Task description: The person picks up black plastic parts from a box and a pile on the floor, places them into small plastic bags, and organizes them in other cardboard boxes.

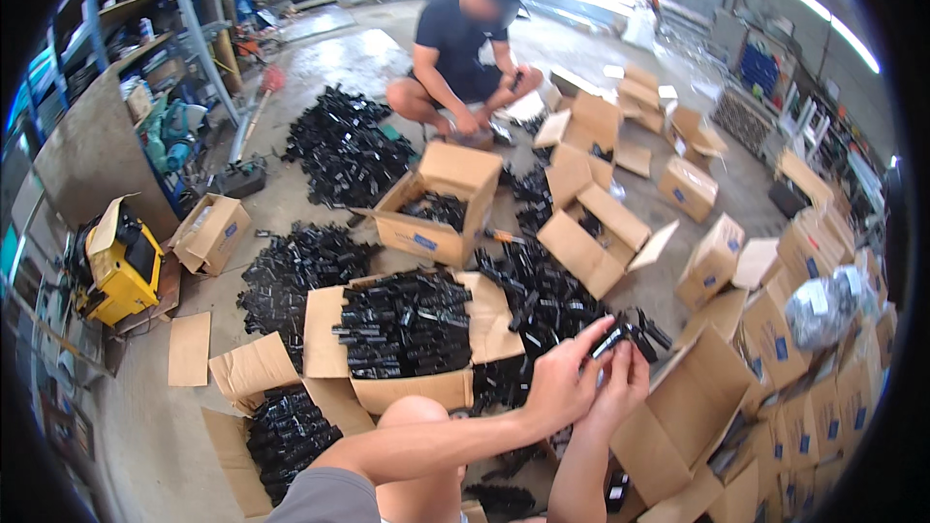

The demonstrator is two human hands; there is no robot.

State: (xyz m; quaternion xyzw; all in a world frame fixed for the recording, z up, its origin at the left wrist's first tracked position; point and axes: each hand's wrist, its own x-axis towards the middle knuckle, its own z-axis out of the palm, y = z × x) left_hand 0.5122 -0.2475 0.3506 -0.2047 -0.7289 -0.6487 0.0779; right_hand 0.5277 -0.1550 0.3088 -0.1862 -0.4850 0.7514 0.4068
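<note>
My left hand (565,374) and my right hand (620,389) are close together at the right, both closed around a small black plastic part (632,333). Its exact kind is hard to make out, and my fingers cover some of it. Below and to the left of my hands stands an open cardboard box (412,393) filled with neat rows of similar black parts (407,324). Just right of my hands is another open box (678,416), its inner walls showing. A loose heap of black parts (542,295) lies on the floor beyond my hands.
A co-worker (463,48) crouches at the far side, hands on black parts. More heaps (344,145) and open boxes (426,234) lie between us. Stacked cartons (814,426) line the right side. A yellow machine (124,271) and a shelf rack (194,39) stand left.
</note>
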